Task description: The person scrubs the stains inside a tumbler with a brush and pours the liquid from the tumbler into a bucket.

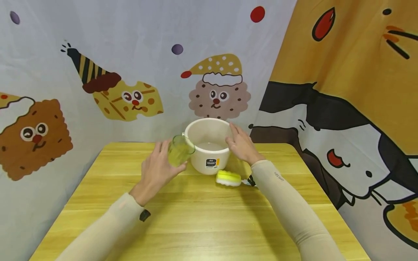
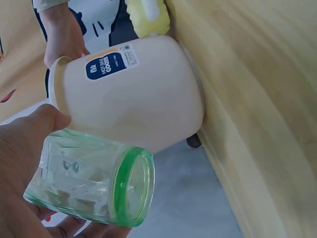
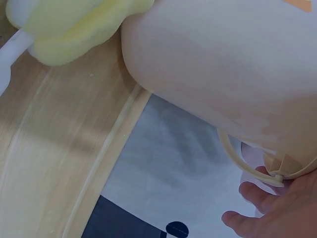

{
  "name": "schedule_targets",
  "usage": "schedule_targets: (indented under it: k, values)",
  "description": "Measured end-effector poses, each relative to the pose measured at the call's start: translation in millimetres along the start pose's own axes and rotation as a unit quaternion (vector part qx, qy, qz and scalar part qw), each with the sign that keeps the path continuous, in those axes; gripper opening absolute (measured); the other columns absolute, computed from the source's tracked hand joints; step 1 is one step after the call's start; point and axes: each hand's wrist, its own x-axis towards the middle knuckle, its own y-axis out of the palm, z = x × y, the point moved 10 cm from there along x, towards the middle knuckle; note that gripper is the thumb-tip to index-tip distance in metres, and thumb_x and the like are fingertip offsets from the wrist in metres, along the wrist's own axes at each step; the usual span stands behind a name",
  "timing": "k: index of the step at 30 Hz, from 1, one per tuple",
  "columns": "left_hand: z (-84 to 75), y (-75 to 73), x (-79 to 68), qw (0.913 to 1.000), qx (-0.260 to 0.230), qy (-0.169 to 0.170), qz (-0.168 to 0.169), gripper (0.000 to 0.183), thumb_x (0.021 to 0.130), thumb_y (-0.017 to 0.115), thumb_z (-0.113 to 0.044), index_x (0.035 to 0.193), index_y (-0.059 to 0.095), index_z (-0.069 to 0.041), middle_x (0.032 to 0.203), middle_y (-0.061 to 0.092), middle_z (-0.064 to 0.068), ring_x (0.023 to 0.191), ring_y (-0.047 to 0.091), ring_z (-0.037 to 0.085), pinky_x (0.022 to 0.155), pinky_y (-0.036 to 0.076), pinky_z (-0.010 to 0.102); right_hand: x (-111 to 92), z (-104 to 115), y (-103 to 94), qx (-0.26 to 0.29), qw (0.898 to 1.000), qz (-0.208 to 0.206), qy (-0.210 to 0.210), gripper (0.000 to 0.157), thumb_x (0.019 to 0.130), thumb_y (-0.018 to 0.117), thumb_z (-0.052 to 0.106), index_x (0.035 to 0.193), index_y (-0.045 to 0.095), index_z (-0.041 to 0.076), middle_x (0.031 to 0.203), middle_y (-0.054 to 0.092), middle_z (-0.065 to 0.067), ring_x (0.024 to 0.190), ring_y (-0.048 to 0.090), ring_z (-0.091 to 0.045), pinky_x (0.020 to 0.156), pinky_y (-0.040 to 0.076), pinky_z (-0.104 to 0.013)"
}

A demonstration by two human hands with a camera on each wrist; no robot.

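My left hand (image 1: 159, 166) grips a clear green glass cup (image 1: 179, 150), fingers and thumb wrapped around its sides. The cup is held off the table, just left of a cream bucket (image 2: 133, 94), with its thick green base showing in the left wrist view. The bucket stands upright at the back of the table and bears a dark label. My right hand (image 1: 242, 144) rests at the bucket's right rim, fingers loosely extended beside the handle hinge (image 3: 278, 177). A yellow-and-white sponge brush (image 1: 228, 178) lies in front of the bucket, below my right forearm.
The wooden table (image 1: 196, 224) runs from the front to a cloth backdrop (image 1: 147, 29) with cartoon prints. Another printed cloth (image 1: 352, 145) hangs along the right side. The bucket stands close to the table's back edge.
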Motion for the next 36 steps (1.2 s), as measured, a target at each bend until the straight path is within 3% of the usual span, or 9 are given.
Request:
schedule_targets:
  k: [9,20,28,36]
  values:
    - [11.5,16.0,-13.1,0.9984,-0.030,-0.027,0.039,0.098,0.087,0.099,-0.056,0.162,0.055,-0.013,0.149,0.069,0.017,0.098,0.077,0.034,0.066,0.063,0.041,-1,3,-0.6,-0.005,1.000,0.001,-0.003,0.081,0.118,0.042,0.045,0.188,0.017,0.012,0.193,0.027,-0.022,0.176,0.033,-0.051,0.146,0.024,-0.074]
    - [19.5,29.3,-23.7,0.9969,-0.035,-0.028,0.064,0.094,0.087,0.099,-0.058,0.158,0.057,-0.012,0.144,0.073,0.018,0.102,0.079,0.036,0.071,0.067,0.046,-1,5,-0.5,-0.006,1.000,0.000,-0.004,0.081,0.118,0.043,0.043,0.188,0.017,0.011,0.192,0.027,-0.023,0.175,0.033,-0.053,0.145,0.023,-0.075]
    - [21.2,39.4,-28.2,0.9963,-0.035,-0.021,0.076,0.088,0.086,0.102,-0.056,0.150,0.061,-0.012,0.132,0.076,0.013,0.092,0.075,0.028,0.063,0.058,0.035,2,2,-0.5,-0.008,1.000,-0.003,-0.006,0.082,0.118,0.041,0.046,0.188,0.016,0.012,0.193,0.026,-0.021,0.176,0.032,-0.052,0.145,0.023,-0.074]
    - [24.2,50.8,-34.8,0.9937,-0.044,-0.028,0.099,0.086,0.086,0.102,-0.053,0.149,0.061,-0.012,0.126,0.077,0.009,0.095,0.076,0.027,0.065,0.059,0.034,1,2,0.6,-0.003,1.000,-0.006,-0.009,0.078,0.119,0.045,0.039,0.187,0.019,0.009,0.193,0.027,-0.023,0.176,0.032,-0.052,0.146,0.023,-0.074]
